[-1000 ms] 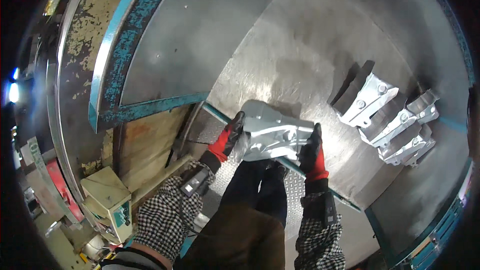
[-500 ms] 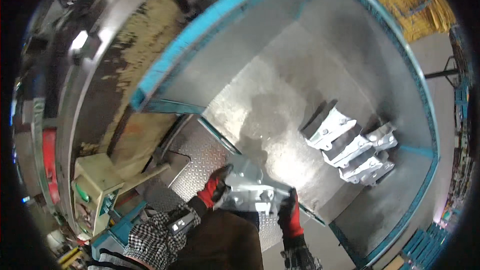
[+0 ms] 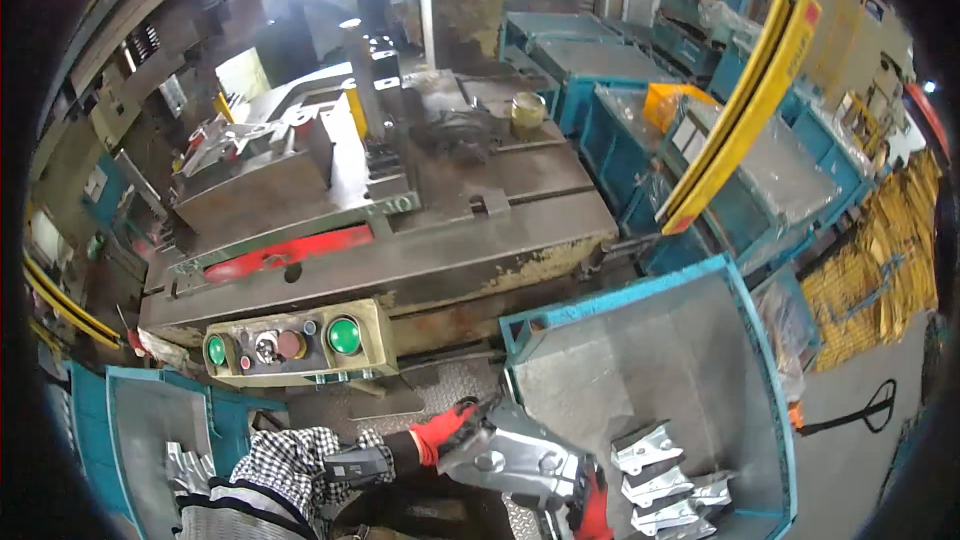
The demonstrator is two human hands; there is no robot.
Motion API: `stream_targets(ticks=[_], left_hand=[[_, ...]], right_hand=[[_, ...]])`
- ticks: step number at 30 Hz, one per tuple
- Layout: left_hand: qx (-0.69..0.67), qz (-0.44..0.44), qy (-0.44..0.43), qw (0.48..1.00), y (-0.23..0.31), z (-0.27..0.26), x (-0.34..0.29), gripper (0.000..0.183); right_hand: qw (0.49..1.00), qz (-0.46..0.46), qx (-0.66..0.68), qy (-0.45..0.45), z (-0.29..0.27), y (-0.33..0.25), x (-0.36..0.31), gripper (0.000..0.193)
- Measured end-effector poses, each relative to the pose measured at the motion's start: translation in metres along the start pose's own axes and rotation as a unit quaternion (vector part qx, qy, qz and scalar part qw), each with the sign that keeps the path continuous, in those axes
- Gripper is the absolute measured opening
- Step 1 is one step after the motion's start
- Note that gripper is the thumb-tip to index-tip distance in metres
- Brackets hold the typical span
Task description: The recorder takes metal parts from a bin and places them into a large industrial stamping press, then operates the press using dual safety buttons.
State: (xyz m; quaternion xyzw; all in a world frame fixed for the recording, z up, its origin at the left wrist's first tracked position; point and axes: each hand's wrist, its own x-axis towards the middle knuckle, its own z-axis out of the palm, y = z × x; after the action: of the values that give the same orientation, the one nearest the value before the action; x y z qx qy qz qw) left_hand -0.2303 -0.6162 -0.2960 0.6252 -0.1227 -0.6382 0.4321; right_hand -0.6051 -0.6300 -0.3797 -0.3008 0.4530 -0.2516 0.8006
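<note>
Between my hands is a stamped sheet-metal part [image 3: 518, 452], grey and shiny, with raised round forms and folded edges. My left hand [image 3: 450, 432], in a red and black glove, grips its left end. My right hand [image 3: 592, 508], gloved alike, holds the right end, low in the picture. The part is tilted, in front of my body and beside the near left edge of a blue-rimmed metal bin [image 3: 648, 318]. Inside that bin, close to my right hand, lie several similar stamped parts [image 3: 655, 488]. Fingers on the far side of the part are hidden.
Ahead stands a press bed [image 3: 480, 258] with a die [image 3: 260, 175] on it and a red bar [image 3: 290, 252]. A control box [image 3: 300, 342] with green buttons juts toward me. Another blue bin [image 3: 160, 430] holds parts at left. A yellow post [image 3: 745, 110] rises at right.
My view has swung up and left, bringing the press and control box into sight. The bin has shifted to the lower right of the picture. Both hands still hold the stamped part.
</note>
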Motion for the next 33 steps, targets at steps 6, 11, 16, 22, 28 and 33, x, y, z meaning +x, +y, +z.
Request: stream_targets(ticks=[6, 11, 16, 22, 28, 33], left_hand=[[0.304, 0.253, 0.034, 0.918, 0.167, -0.085, 0.051, 0.066], [0.319, 0.380, 0.136, 0.857, 0.294, -0.143, 0.137, 0.058], [0.242, 0.378, 0.232, 0.863, 0.374, -0.187, 0.208, 0.053], [0.147, 0.326, 0.225, 0.906, 0.418, -0.209, 0.279, 0.056], [0.168, 0.238, 0.321, 0.901, 0.431, -0.233, 0.289, 0.047], [0.059, 0.451, 0.279, 0.846, 0.448, -0.145, 0.197, 0.100]], right_hand=[[0.998, -0.045, 0.032, 0.021, 0.169, -0.226, 0.181, 0.029], [0.993, -0.101, 0.027, -0.045, 0.262, -0.305, 0.341, 0.041], [0.992, -0.113, -0.029, -0.055, 0.347, -0.368, 0.478, 0.048], [0.996, -0.055, -0.047, -0.054, 0.356, -0.397, 0.598, 0.051], [0.988, -0.083, -0.118, -0.055, 0.390, -0.397, 0.666, 0.057], [0.965, -0.121, -0.234, -0.003, 0.376, -0.425, 0.683, 0.068]])
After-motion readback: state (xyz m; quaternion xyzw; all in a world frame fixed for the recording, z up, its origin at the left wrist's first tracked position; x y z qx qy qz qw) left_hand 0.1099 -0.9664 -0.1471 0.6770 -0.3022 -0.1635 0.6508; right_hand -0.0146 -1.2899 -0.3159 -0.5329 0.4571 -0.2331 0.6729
